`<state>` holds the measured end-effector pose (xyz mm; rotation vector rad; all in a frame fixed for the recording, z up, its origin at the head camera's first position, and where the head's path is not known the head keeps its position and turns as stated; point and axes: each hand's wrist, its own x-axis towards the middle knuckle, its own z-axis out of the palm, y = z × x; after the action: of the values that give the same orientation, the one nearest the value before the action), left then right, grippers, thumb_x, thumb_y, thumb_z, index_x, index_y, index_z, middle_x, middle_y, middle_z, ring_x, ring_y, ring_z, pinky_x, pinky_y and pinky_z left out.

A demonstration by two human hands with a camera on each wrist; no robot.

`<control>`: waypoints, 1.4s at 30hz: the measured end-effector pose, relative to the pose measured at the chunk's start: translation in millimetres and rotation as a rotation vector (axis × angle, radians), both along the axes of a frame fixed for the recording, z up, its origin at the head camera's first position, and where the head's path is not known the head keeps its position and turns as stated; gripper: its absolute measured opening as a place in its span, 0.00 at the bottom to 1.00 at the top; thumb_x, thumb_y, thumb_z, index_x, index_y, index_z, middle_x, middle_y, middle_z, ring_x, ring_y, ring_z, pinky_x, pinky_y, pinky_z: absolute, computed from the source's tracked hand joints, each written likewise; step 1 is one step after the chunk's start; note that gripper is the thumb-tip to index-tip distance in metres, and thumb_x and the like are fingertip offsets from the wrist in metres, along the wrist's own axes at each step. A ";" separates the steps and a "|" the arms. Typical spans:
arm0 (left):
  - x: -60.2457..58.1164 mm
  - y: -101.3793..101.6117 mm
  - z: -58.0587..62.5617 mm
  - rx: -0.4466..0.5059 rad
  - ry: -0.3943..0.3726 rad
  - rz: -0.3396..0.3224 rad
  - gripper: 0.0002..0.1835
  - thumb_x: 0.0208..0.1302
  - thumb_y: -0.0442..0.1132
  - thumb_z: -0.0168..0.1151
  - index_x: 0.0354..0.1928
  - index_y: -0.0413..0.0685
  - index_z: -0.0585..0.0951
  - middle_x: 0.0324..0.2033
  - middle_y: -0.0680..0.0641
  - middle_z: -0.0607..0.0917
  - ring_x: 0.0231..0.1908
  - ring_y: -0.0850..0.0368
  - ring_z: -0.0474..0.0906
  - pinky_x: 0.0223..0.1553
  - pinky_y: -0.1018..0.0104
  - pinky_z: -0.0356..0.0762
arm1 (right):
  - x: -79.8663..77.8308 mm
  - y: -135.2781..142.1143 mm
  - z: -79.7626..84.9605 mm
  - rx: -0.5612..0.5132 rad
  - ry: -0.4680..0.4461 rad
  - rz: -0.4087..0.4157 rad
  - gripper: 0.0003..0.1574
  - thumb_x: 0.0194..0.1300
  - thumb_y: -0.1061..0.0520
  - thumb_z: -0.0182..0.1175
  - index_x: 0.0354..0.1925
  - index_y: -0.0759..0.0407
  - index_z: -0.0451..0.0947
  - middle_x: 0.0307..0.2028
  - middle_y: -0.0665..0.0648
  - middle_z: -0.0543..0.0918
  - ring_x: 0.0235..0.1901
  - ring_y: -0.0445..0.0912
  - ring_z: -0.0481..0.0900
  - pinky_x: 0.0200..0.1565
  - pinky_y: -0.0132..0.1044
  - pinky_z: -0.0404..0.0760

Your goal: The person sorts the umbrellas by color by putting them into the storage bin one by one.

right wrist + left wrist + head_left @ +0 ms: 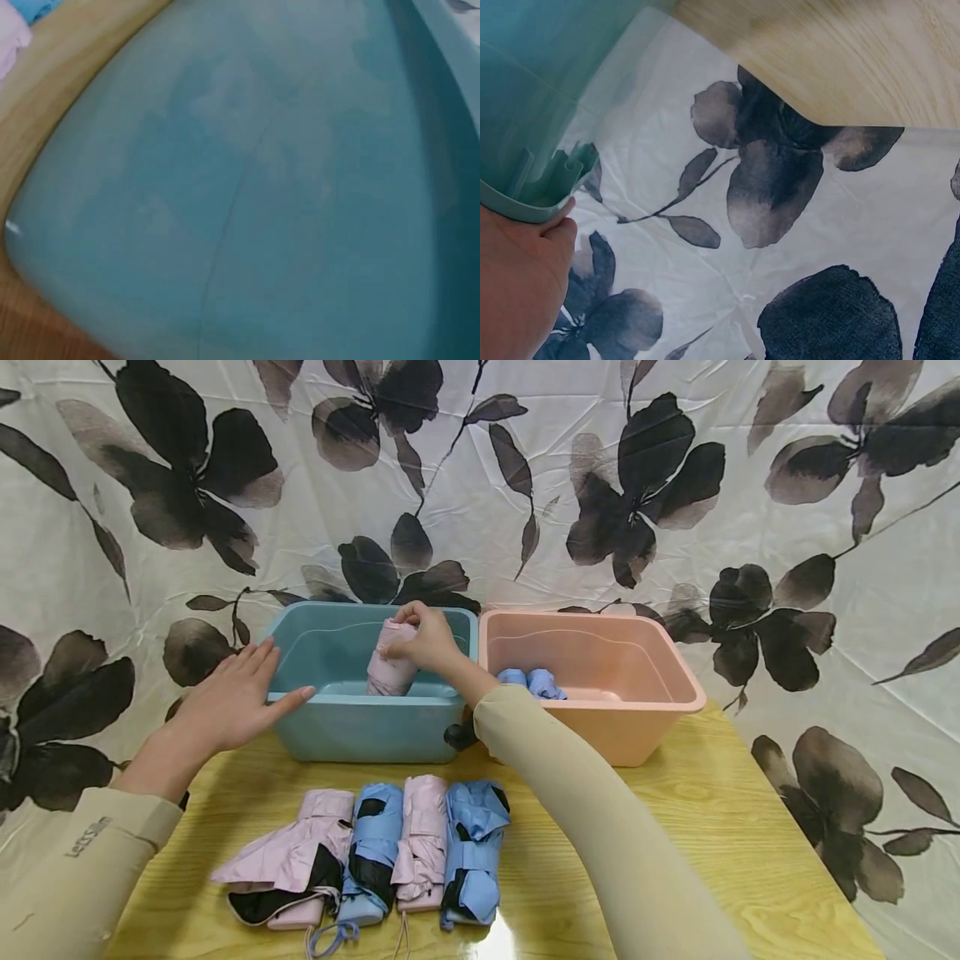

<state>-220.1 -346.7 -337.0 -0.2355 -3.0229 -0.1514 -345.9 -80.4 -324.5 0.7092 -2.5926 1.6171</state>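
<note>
My right hand (429, 642) pinches the upper end of a pink folded umbrella (392, 672), holding it upright inside the teal bin (367, 727). My left hand (232, 697) rests on the left rim of that bin with fingers straight. In the left wrist view, the left hand (517, 281) touches the rim's edge. A row on the table in front of the bin holds a loosely wrapped pink umbrella (288, 860), a blue umbrella (372, 847), another pink umbrella (422, 843) and a blue umbrella (474, 852). The teal bin's wall (247, 195) fills the right wrist view, hiding the right hand.
To the right of the teal bin stands a peach bin (600, 727), with blue folded umbrellas (534, 681) inside. Both sit on a wooden table (720, 827). Behind the bins hangs a floral cloth (525, 485).
</note>
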 end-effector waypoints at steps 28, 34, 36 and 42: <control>-2.1 -2.3 1.9 -0.025 -0.014 0.009 0.56 0.76 0.72 0.41 0.78 0.23 0.48 0.78 0.23 0.45 0.78 0.23 0.41 0.76 0.30 0.38 | -6.3 -19.2 -16.3 0.318 -0.132 0.402 0.22 0.70 0.61 0.69 0.59 0.58 0.74 0.60 0.62 0.78 0.49 0.49 0.75 0.46 0.34 0.79; -2.3 -2.9 2.3 -0.024 -0.010 0.003 0.56 0.76 0.71 0.41 0.78 0.23 0.48 0.78 0.23 0.45 0.78 0.24 0.41 0.76 0.30 0.38 | -5.6 -16.6 -14.4 0.456 -0.193 0.394 0.36 0.75 0.55 0.64 0.76 0.53 0.66 0.71 0.63 0.69 0.57 0.52 0.75 0.57 0.46 0.81; -2.6 -2.9 2.4 -0.023 -0.012 0.003 0.56 0.76 0.72 0.41 0.79 0.23 0.47 0.79 0.24 0.44 0.78 0.24 0.40 0.76 0.30 0.38 | -5.7 -16.1 -13.2 0.534 -0.207 0.428 0.39 0.77 0.53 0.60 0.80 0.51 0.60 0.77 0.62 0.64 0.67 0.53 0.71 0.67 0.47 0.74; -2.6 -2.7 0.9 -0.017 -0.016 0.008 0.56 0.76 0.72 0.41 0.79 0.24 0.47 0.79 0.24 0.44 0.78 0.24 0.40 0.77 0.31 0.37 | -5.2 -17.0 -14.3 0.603 -0.277 0.508 0.42 0.81 0.53 0.53 0.84 0.50 0.49 0.81 0.63 0.56 0.79 0.53 0.57 0.75 0.46 0.64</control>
<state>-222.6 -349.5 -336.1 -0.2250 -3.0413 -0.1275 -351.1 -97.4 -338.8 1.3470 -3.3536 1.0247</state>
